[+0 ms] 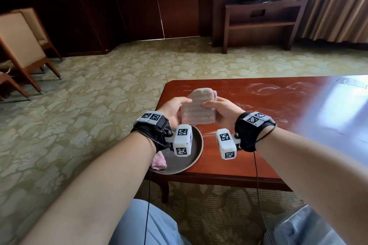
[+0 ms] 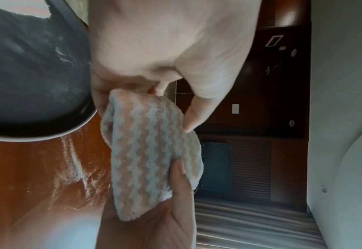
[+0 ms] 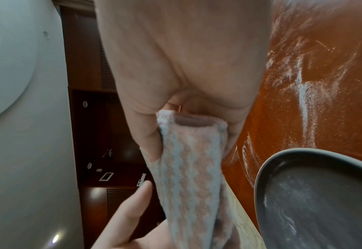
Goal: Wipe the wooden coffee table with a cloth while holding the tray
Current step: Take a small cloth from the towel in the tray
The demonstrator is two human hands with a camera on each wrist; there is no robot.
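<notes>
A folded pink-and-white zigzag cloth (image 1: 197,109) is held upright over the left end of the wooden coffee table (image 1: 278,117). My left hand (image 1: 179,105) pinches its left edge between thumb and fingers. My right hand (image 1: 215,107) grips its right edge, thumb on the front. The left wrist view shows the cloth (image 2: 150,151) between both thumbs, and the right wrist view shows the cloth (image 3: 193,168) as a doubled fold. A dark round tray (image 1: 191,157) lies on the table's near left corner, overhanging the edge, with neither hand on it. White powder smears streak the tabletop.
A small pink rag (image 1: 158,162) lies on the tray, partly under my left wrist. Patterned carpet surrounds the table. Wooden chairs (image 1: 23,45) stand at the far left and a TV stand (image 1: 262,22) at the back. My knees are just below the table's near edge.
</notes>
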